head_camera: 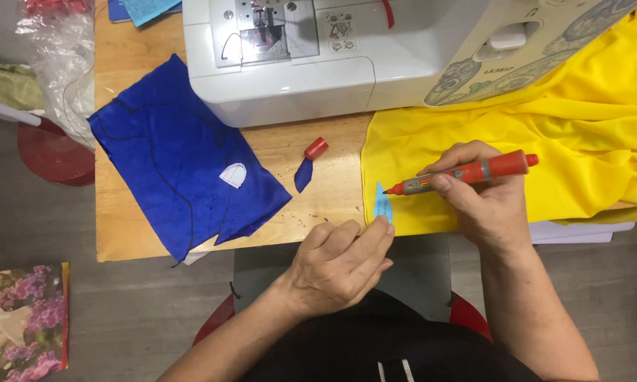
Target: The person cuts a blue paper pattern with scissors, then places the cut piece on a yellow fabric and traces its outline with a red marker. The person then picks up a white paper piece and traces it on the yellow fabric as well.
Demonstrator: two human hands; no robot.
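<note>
Marker tip meets a light-blue paper piece on yellow cloth at the desk's front edge.

The left hand [343,263] pins the paper piece [382,205] with its fingertips; the right hand [484,201], its grip closed around a red marker [467,172], sets the tip on it. Farther off lie the yellow cloth [545,141], the marker's cap [316,148], a blue fabric [184,163] and a sewing machine [347,56].

Red marker [467,172] over yellow fabric [545,141]
</note>
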